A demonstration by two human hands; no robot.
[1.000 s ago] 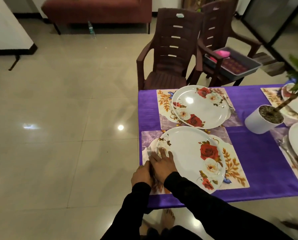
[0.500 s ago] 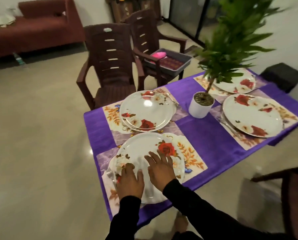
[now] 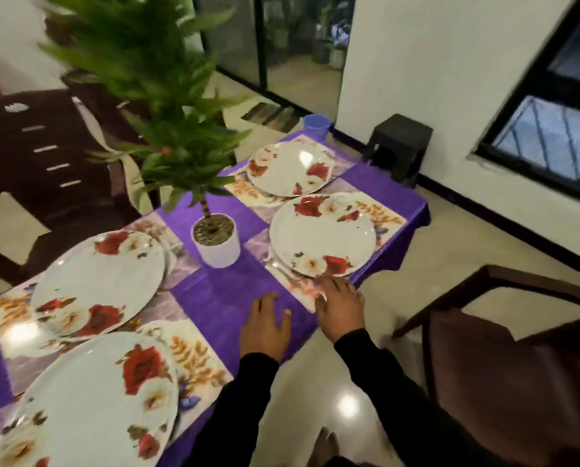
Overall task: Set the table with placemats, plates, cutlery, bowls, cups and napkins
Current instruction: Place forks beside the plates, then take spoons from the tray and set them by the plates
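Left hand: the left hand (image 3: 265, 326) lies flat with fingers spread on the bare purple cloth (image 3: 214, 291) near the counter's front edge, holding nothing.
Right hand: the right hand (image 3: 340, 303) is open, fingers spread, its fingertips on the near corner of the right front placemat (image 3: 302, 288), just below that mat's plate; nothing is pinched.
Right front plate: a white rose-patterned plate (image 3: 322, 234) sits on that placemat; cutlery (image 3: 280, 267) shows along its left rim, partly tucked under and blurred.
Far right plate: a second floral plate (image 3: 290, 168) rests on its own mat behind it, the two rims almost touching.
Left plates: the nearest plate (image 3: 93, 402) and the one behind it (image 3: 96, 278) each lie on floral mats at the left.
Centre: a white pot (image 3: 216, 244) with a tall leafy plant (image 3: 153, 82) stands between the left and right settings; its foliage hides part of the dark chair (image 3: 46, 156) behind.
Far corner: a blue cup (image 3: 316, 124) stands at the counter's far end.
Around: a black stool (image 3: 398, 144) by the wall, and a dark wooden chair (image 3: 504, 348) close to the right of the hands.
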